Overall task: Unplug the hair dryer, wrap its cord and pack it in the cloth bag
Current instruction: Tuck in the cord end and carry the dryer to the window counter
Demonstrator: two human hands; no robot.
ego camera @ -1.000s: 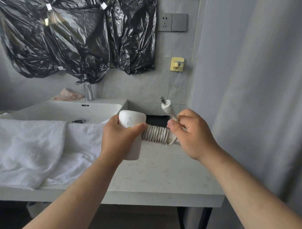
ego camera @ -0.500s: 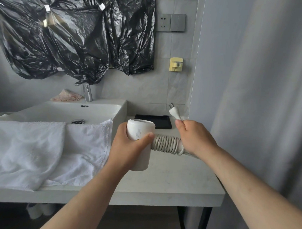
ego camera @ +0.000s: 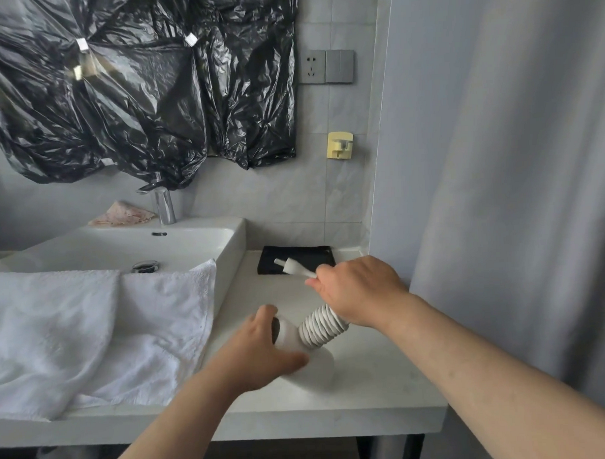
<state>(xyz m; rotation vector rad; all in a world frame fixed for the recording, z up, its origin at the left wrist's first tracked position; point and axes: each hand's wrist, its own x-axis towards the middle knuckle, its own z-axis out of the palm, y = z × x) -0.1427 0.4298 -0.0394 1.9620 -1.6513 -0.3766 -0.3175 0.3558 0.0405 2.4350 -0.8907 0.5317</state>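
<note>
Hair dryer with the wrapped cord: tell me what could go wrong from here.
1. The plug end sticks out loose, and only the right hand pinches the cord. If it lets go, the coils on the handle may unwind.
2. The cloth bag lies flat at the back of the counter, and the left hand grips the hair dryer. Opening the bag with both hands busy may mean dropping something.

Soft, even daylight; glare on the black plastic sheeting [ego camera: 135, 91]; left hand [ego camera: 261, 359] motion-blurred; edges bowed
</note>
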